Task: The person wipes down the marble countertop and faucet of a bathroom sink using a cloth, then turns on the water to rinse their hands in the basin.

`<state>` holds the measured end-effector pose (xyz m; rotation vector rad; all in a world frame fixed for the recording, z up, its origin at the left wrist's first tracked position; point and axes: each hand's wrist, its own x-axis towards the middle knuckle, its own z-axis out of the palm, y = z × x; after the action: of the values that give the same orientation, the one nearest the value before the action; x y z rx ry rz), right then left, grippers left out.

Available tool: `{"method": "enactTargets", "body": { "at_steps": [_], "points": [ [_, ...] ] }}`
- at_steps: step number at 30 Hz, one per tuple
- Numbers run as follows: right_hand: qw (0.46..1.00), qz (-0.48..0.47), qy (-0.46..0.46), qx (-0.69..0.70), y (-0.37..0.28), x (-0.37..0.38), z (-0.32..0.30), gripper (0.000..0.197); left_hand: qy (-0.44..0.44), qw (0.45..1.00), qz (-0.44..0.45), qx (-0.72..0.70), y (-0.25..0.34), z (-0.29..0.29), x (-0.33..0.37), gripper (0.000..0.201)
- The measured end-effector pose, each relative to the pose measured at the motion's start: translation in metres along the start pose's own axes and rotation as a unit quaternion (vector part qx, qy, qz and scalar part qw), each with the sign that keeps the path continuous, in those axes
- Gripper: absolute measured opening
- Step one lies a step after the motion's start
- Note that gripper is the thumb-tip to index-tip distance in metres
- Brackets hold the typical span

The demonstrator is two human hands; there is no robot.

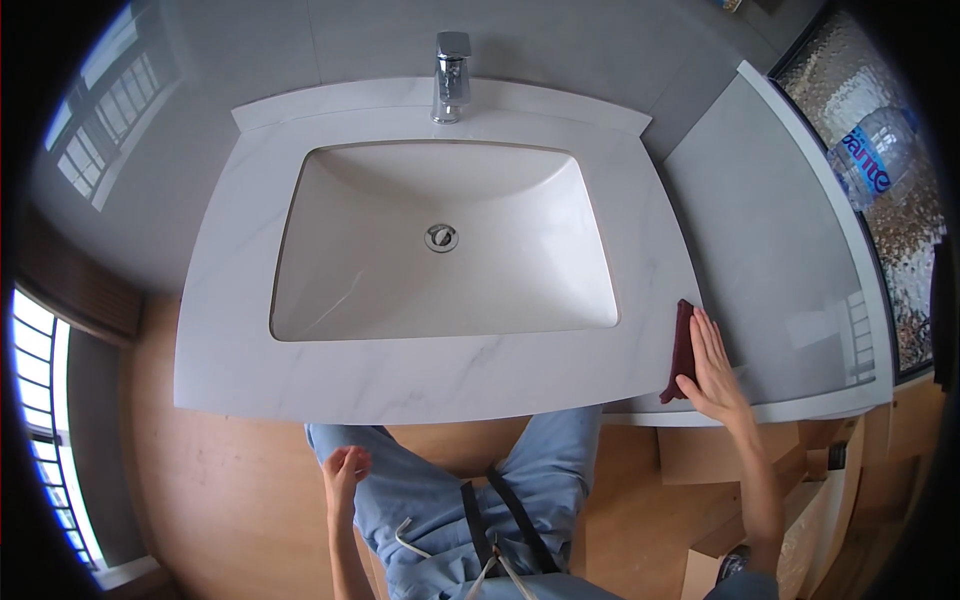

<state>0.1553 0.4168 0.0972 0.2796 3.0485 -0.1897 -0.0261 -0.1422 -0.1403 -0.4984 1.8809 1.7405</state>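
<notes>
Cloth (683, 350), maroon: lay at counter (450, 385) edge, right grip (714, 372) flat, unclosed against it. Left grip (344, 470): was loosely curled. Bottle (893, 128): bore lettered label (866, 160).

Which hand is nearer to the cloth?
Right. The right hand touches the cloth at the counter's right edge; the left hand is well away from it, by the left thigh.

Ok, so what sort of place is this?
Likely a bathroom or washroom: there's a white rectangular sink set into a grey-veined white countertop, with a polished chrome faucet behind it.
</notes>
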Motion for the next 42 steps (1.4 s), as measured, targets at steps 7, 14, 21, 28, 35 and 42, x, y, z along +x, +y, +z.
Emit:
{"method": "enactTargets", "body": {
  "at_steps": [7,14,21,28,35,42],
  "points": [
    [0.998,0.041,0.053,-0.019,-0.001,0.063,0.023,0.092,0.217,0.9,0.373,0.06,0.069,0.031,-0.046,0.02],
    [0.987,0.134,0.093,-0.008,0.017,0.215,0.024,0.103,0.277,0.68,0.623,0.272,0.15,0.068,-0.043,0.037],
    [0.966,0.233,0.108,0.023,0.029,0.327,0.017,0.111,0.322,0.611,0.647,0.323,0.151,0.081,-0.008,0.037],
    [0.936,0.327,0.123,0.033,0.05,0.393,0.002,0.107,0.332,0.577,0.68,0.308,0.14,0.074,0.007,0.038],
    [0.927,0.359,0.104,0.027,0.061,0.415,-0.002,0.106,0.332,0.578,0.675,0.315,0.126,0.063,0.009,0.045],
    [0.93,0.354,0.099,0.028,0.058,0.384,-0.005,0.106,0.343,0.569,0.683,0.304,0.133,0.07,0.01,0.043]
  ]
}}
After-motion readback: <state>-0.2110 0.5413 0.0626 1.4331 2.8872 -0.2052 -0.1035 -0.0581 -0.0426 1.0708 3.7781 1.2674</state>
